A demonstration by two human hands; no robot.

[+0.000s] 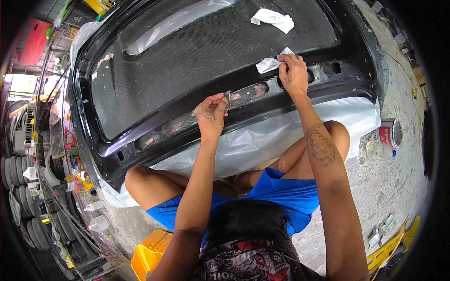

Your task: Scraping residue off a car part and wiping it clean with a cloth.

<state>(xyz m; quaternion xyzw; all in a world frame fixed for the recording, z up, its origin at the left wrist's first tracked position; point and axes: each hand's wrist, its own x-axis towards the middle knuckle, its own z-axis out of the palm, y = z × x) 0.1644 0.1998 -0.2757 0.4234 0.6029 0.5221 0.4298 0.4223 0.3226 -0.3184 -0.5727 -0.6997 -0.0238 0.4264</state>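
Observation:
Before me lies a black car hood, its textured underside facing up. My left hand pinches a small flat scraper blade upright over the recessed slot along the near rim. Pinkish filler-like patches stick to the mesh in that slot, just right of the blade. My right hand holds a crumpled white cloth or paper wipe against the rim, beside the oval holes. Another white wipe rests farther up on the hood. My palm hides part of the holes on the right.
Clear plastic sheeting lies under the hood's near edge, by my crossed legs. On the concrete floor at right stand a metal can and a clear bottle. A yellow container, plastic jugs and cluttered shelving with tyres are at left.

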